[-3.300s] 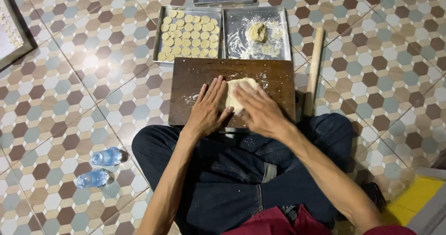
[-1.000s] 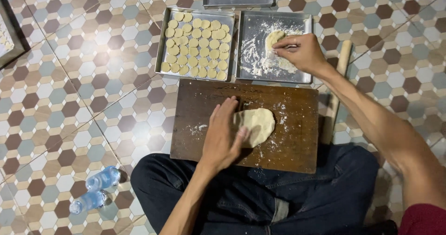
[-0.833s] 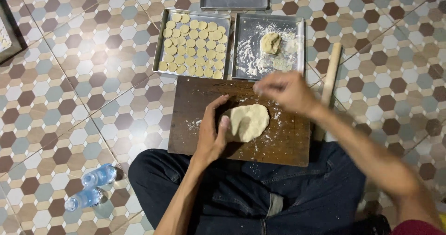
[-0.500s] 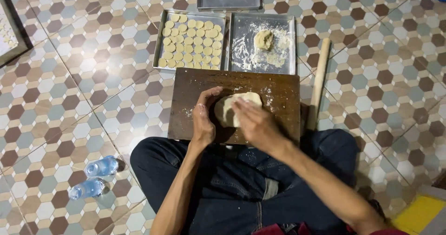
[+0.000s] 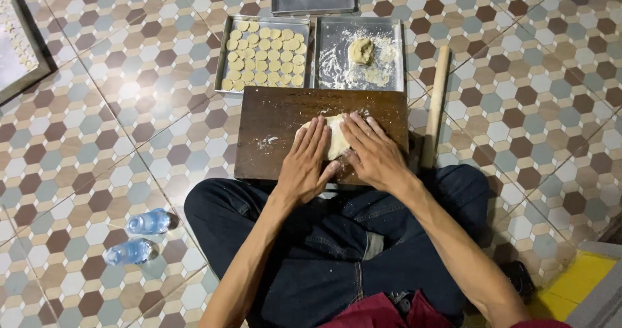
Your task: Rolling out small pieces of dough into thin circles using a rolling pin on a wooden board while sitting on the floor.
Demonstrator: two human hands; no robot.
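Observation:
A flattened piece of pale dough point(image 5: 336, 135) lies on a dark wooden board point(image 5: 272, 133) on the tiled floor in front of my crossed legs. My left hand point(image 5: 306, 159) presses flat on the dough's left side, fingers spread. Pressing on its right side is my right hand point(image 5: 370, 152), also flat; the two hands almost touch. Most of the dough is hidden beneath them.
Beyond the board stand a metal tray point(image 5: 223, 59) filled with several small dough rounds and a floured tray point(image 5: 394, 49) with a dough lump point(image 5: 361, 50). A wooden rolling pin point(image 5: 435, 104) lies right of the board. Two plastic bottles point(image 5: 139, 237) lie at my left.
My right hand came back from the floured tray to the board and now presses on the dough beside my left hand, which stayed on the dough.

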